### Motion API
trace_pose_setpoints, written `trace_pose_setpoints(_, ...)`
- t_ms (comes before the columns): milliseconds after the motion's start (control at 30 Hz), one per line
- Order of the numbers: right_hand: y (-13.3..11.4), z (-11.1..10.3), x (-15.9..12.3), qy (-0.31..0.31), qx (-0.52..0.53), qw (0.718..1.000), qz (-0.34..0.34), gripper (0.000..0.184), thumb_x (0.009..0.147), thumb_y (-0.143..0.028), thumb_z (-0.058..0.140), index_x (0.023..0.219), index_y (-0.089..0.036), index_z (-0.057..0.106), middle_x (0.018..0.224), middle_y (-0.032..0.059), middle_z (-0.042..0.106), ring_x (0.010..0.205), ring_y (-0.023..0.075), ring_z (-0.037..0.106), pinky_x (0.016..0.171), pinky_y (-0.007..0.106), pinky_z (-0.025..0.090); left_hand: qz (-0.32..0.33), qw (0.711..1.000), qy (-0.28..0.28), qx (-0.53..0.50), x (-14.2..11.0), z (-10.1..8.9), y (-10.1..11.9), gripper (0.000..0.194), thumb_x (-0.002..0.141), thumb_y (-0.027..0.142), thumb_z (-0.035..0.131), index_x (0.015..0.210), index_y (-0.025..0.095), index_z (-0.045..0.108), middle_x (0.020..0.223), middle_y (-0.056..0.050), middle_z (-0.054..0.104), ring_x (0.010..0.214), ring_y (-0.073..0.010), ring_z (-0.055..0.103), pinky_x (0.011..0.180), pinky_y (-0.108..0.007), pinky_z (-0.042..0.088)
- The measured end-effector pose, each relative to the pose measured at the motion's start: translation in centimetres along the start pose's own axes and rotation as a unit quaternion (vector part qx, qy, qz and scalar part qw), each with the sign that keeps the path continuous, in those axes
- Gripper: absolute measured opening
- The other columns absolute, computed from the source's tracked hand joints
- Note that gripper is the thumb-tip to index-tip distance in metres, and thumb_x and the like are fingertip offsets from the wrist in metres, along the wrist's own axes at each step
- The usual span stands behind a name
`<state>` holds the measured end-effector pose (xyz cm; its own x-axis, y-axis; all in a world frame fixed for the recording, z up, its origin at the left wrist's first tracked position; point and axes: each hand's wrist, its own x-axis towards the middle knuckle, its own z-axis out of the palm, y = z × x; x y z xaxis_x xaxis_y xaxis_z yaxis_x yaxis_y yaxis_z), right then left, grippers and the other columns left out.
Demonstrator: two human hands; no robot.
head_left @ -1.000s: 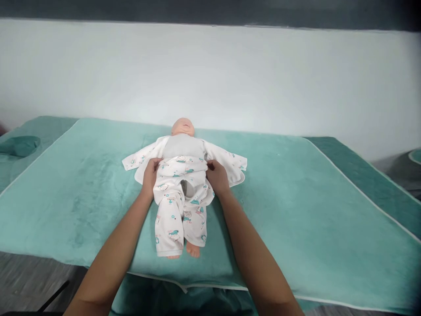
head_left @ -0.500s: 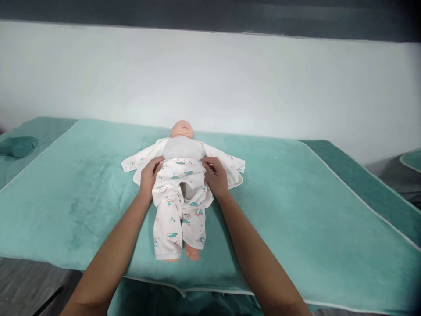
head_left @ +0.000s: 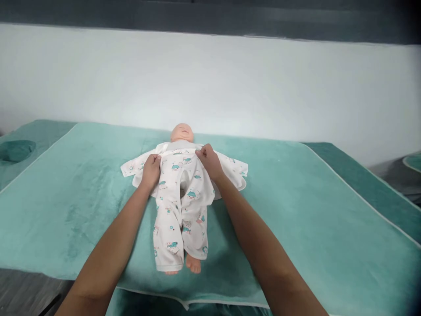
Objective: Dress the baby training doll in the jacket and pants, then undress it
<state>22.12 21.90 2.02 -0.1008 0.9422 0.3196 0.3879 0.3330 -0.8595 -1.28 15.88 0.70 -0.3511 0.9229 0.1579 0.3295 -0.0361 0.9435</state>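
Note:
A baby doll (head_left: 182, 132) lies on its back, head toward the wall and feet toward me. Its white printed pants (head_left: 170, 210) cover the legs and reach high on the torso, with an open slit at the crotch. My left hand (head_left: 151, 170) is closed on the pants' waistband at the doll's left-of-view side. On the other side, my right hand (head_left: 209, 161) pinches the waistband and lifts it slightly. A matching white jacket (head_left: 232, 166) is spread under the doll, its sleeves out to both sides. The toes show below the pant cuffs.
A green sheet (head_left: 296, 219) with white edging covers the bed beneath the doll. A white wall (head_left: 210, 83) stands right behind it. At the far left the bed has a face hole (head_left: 16, 150). Grey floor (head_left: 26, 292) shows at lower left.
Both hands have drawn the pants' waistband up toward the doll's chest, covering more of the grey-white torso. The fingers have closed on the cloth, and the right hand has risen.

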Motion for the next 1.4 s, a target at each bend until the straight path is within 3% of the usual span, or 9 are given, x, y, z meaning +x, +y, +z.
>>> trace_pose_setpoints(200, 0.8, 0.1, 1.1, -0.012, 0.065, 0.997, 0.049, 0.030, 0.083, -0.052, 0.064, 0.080, -0.028, 0.046, 0.067, -0.0042, 0.046, 0.064, 0.0181, 0.046, 0.063, 0.033, 0.040, 0.056, 0.997, -0.008, 0.045, -0.9, 0.0, 0.8, 0.025, 0.097, 0.046, 0.051, 0.092, 0.023, 0.060, 0.091, -0.002, 0.063, 0.087, -0.0212, 0.056, 0.085, -0.034, 0.044)
trace_pose_setpoints(333, 0.9, -0.7, 0.6, -0.024, 0.052, 0.995, -0.079, 0.033, 0.085, -0.057, 0.065, 0.081, -0.027, 0.054, 0.100, 0.0071, 0.066, 0.096, 0.0259, 0.060, 0.088, 0.042, 0.048, 0.204, 0.969, -0.035, 0.135, -0.3, -1.0, 1.8, 0.017, 0.096, 0.038, 0.054, 0.097, 0.022, 0.060, 0.128, -0.011, 0.061, 0.124, -0.0277, 0.053, 0.109, -0.043, 0.039)
trace_pose_setpoints(433, 0.8, -0.9, 1.0, -0.057, 0.022, 0.986, -0.154, 0.035, 0.092, -0.058, 0.057, 0.079, -0.027, 0.051, 0.128, 0.0103, 0.067, 0.119, 0.0293, 0.056, 0.109, 0.048, 0.039, 0.248, 0.948, -0.095, 0.174, 1.3, -1.6, 2.3, 0.011, 0.093, 0.033, 0.056, 0.091, 0.022, 0.058, 0.142, -0.013, 0.057, 0.140, -0.0308, 0.042, 0.120, -0.047, 0.029)
trace_pose_setpoints(533, 0.7, -0.8, 1.9, -0.093, -0.005, 0.986, -0.136, 0.033, 0.096, -0.055, 0.051, 0.080, -0.027, 0.048, 0.131, 0.0092, 0.068, 0.108, 0.0286, 0.059, 0.105, 0.047, 0.039, 0.202, 0.958, -0.122, 0.162, 2.9, -1.5, 2.7, 0.015, 0.095, 0.034, 0.052, 0.086, 0.022, 0.056, 0.128, -0.012, 0.065, 0.124, -0.0295, 0.055, 0.111, -0.043, 0.037)
trace_pose_setpoints(733, 1.1, -0.3, 3.8, -0.054, -0.107, 0.991, -0.066, 0.021, 0.096, -0.044, 0.046, 0.085, -0.026, 0.047, 0.074, -0.0003, 0.060, 0.072, 0.0215, 0.053, 0.075, 0.033, 0.038, 0.075, 0.973, -0.040, 0.215, 4.8, -0.4, 3.3, 0.022, 0.098, 0.038, 0.044, 0.082, 0.024, 0.048, 0.078, -0.002, 0.059, 0.078, -0.0219, 0.053, 0.079, -0.035, 0.041)
trace_pose_setpoints(967, 1.6, 0.6, 4.7, -0.021, -0.057, 0.998, -0.028, 0.018, 0.089, -0.042, 0.055, 0.084, -0.025, 0.053, 0.078, -0.0012, 0.063, 0.078, 0.0201, 0.058, 0.076, 0.032, 0.042, 0.010, 0.953, -0.056, 0.298, 5.8, 1.1, 3.1, 0.019, 0.098, 0.032, 0.044, 0.083, 0.023, 0.052, 0.100, -0.006, 0.069, 0.096, -0.0243, 0.060, 0.099, -0.043, 0.039)
trace_pose_setpoints(1133, 2.4, 0.5, 3.8, -0.043, 0.003, 0.997, -0.068, 0.022, 0.092, -0.033, 0.046, 0.103, -0.026, 0.064, 0.113, 0.0054, 0.073, 0.107, 0.0250, 0.065, 0.097, 0.040, 0.046, 0.067, 0.945, -0.041, 0.318, 5.2, 1.2, 2.2, 0.028, 0.101, 0.030, 0.038, 0.115, 0.024, 0.062, 0.130, -0.011, 0.065, 0.121, -0.0286, 0.058, 0.107, -0.047, 0.039)
trace_pose_setpoints(1300, 2.8, 0.5, 2.4, 0.008, -0.021, 0.990, -0.142, 0.023, 0.087, -0.029, 0.050, 0.102, -0.025, 0.068, 0.125, 0.0097, 0.071, 0.125, 0.0277, 0.058, 0.113, 0.046, 0.039, 0.088, 0.936, -0.058, 0.334, 4.6, 0.9, 1.6, 0.041, 0.104, 0.031, 0.033, 0.133, 0.027, 0.062, 0.139, -0.010, 0.061, 0.128, -0.0293, 0.055, 0.110, -0.047, 0.039)
trace_pose_setpoints(1400, 2.6, 0.6, 0.6, 0.074, -0.020, 0.994, -0.082, 0.023, 0.084, -0.031, 0.052, 0.100, -0.023, 0.066, 0.120, 0.0115, 0.070, 0.117, 0.0275, 0.060, 0.106, 0.045, 0.044, 0.105, 0.935, -0.058, 0.335, 4.3, 0.7, 1.3, 0.046, 0.103, 0.027, 0.033, 0.139, 0.029, 0.061, 0.140, -0.009, 0.061, 0.127, -0.0285, 0.055, 0.111, -0.046, 0.039)
